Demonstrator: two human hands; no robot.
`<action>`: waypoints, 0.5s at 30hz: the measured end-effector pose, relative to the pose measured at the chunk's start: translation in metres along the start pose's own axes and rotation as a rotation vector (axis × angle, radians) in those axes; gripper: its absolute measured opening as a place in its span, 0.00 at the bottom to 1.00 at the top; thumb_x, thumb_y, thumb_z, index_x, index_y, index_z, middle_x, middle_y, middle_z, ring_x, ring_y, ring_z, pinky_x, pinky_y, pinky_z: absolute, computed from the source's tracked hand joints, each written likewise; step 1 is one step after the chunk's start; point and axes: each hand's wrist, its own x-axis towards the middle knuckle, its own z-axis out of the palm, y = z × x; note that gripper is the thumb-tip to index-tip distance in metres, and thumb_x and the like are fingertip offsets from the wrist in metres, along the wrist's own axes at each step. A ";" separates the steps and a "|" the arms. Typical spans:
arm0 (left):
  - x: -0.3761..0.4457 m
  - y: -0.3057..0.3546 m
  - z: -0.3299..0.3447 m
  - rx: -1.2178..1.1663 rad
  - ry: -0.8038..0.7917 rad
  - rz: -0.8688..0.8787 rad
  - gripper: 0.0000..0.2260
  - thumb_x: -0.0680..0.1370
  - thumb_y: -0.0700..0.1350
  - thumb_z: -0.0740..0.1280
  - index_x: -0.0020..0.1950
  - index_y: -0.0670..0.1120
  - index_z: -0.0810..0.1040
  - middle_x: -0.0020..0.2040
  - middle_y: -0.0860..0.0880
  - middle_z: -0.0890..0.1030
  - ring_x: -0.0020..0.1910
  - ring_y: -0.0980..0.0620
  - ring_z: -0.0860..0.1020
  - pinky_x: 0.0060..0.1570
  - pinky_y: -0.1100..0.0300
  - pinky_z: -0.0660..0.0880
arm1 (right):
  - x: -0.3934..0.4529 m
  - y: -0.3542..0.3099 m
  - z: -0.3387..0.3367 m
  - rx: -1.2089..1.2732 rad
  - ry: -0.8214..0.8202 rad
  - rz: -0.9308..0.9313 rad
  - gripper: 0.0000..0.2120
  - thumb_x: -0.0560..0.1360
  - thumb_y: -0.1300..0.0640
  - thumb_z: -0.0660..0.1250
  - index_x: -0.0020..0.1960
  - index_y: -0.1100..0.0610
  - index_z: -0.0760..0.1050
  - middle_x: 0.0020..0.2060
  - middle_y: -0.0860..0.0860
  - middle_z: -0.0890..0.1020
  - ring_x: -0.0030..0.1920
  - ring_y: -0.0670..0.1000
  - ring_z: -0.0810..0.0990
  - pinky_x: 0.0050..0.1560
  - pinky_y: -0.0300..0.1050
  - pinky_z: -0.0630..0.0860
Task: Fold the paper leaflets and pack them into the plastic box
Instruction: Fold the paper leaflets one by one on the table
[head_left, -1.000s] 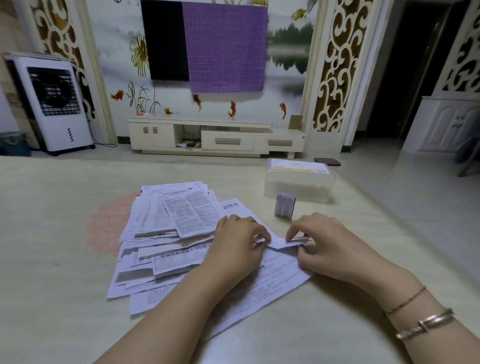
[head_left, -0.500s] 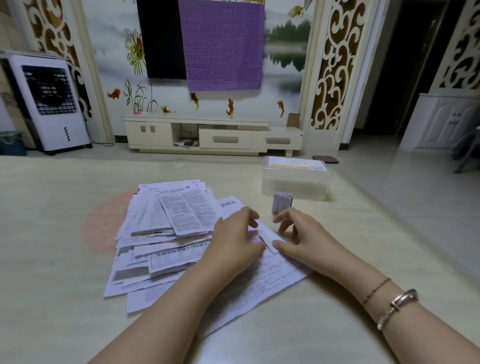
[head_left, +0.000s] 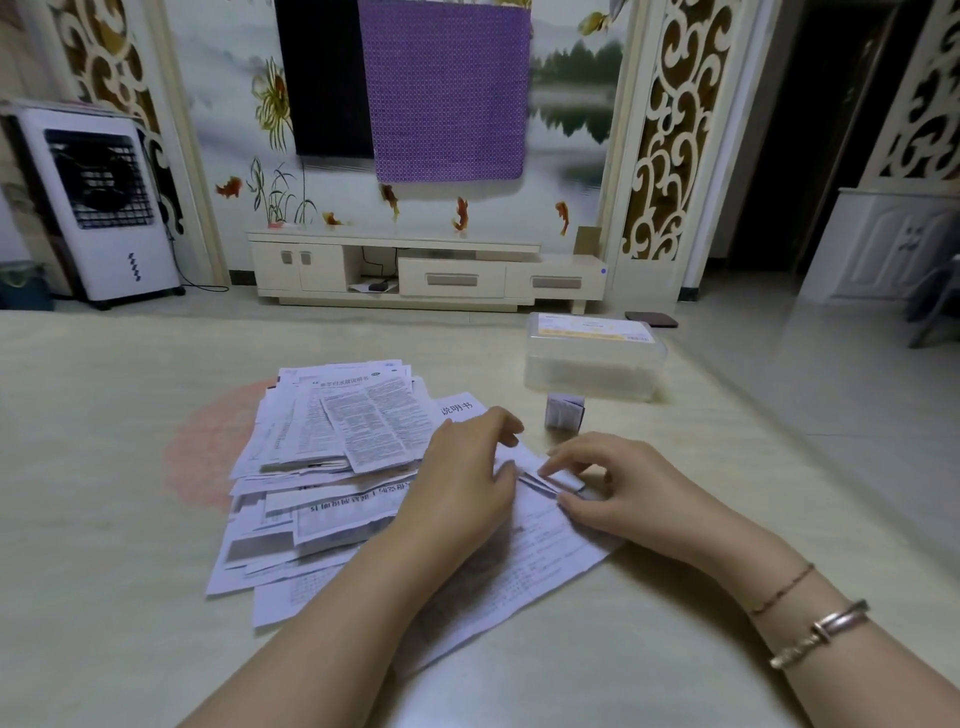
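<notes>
A loose pile of printed paper leaflets (head_left: 332, 452) lies on the pale table. A larger sheet (head_left: 524, 561) sits under both hands, and on it lies a leaflet folded into a narrow strip (head_left: 550, 480). My left hand (head_left: 462, 483) presses flat on the left end of that strip. My right hand (head_left: 618, 493) pinches its right end between thumb and fingers. One small folded leaflet (head_left: 565, 412) stands upright just in front of the clear plastic box (head_left: 595, 358), which has its lid on and a yellow label on top.
The table edge (head_left: 779, 447) runs diagonally at the right, with tiled floor beyond. A faint pink round mark (head_left: 208, 447) shows on the table left of the pile. A TV cabinet (head_left: 426, 270) and a white air cooler (head_left: 98, 208) stand across the room.
The hands first moved up and together over the leaflet; now the right hand has slid back right along the strip, pinching its end. The left hand stays pressed on the paper.
</notes>
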 end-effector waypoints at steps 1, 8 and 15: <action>0.000 0.000 -0.004 0.045 0.061 0.027 0.15 0.76 0.40 0.64 0.62 0.50 0.74 0.57 0.54 0.79 0.60 0.51 0.72 0.61 0.57 0.66 | -0.001 0.001 -0.003 0.042 0.025 0.025 0.10 0.70 0.55 0.71 0.50 0.44 0.80 0.50 0.39 0.80 0.52 0.38 0.77 0.47 0.28 0.69; 0.000 -0.009 -0.022 0.534 -0.045 -0.307 0.26 0.77 0.56 0.63 0.72 0.49 0.62 0.74 0.49 0.63 0.75 0.41 0.56 0.72 0.39 0.47 | -0.001 0.018 -0.035 0.083 0.372 0.201 0.07 0.68 0.58 0.72 0.44 0.47 0.80 0.45 0.42 0.83 0.45 0.44 0.80 0.36 0.30 0.70; -0.004 -0.002 -0.019 0.427 -0.045 -0.258 0.17 0.79 0.47 0.59 0.68 0.46 0.65 0.59 0.47 0.75 0.58 0.44 0.74 0.51 0.53 0.70 | 0.016 0.046 -0.006 -0.216 0.219 0.341 0.08 0.73 0.52 0.68 0.51 0.52 0.79 0.53 0.51 0.78 0.58 0.54 0.74 0.53 0.45 0.70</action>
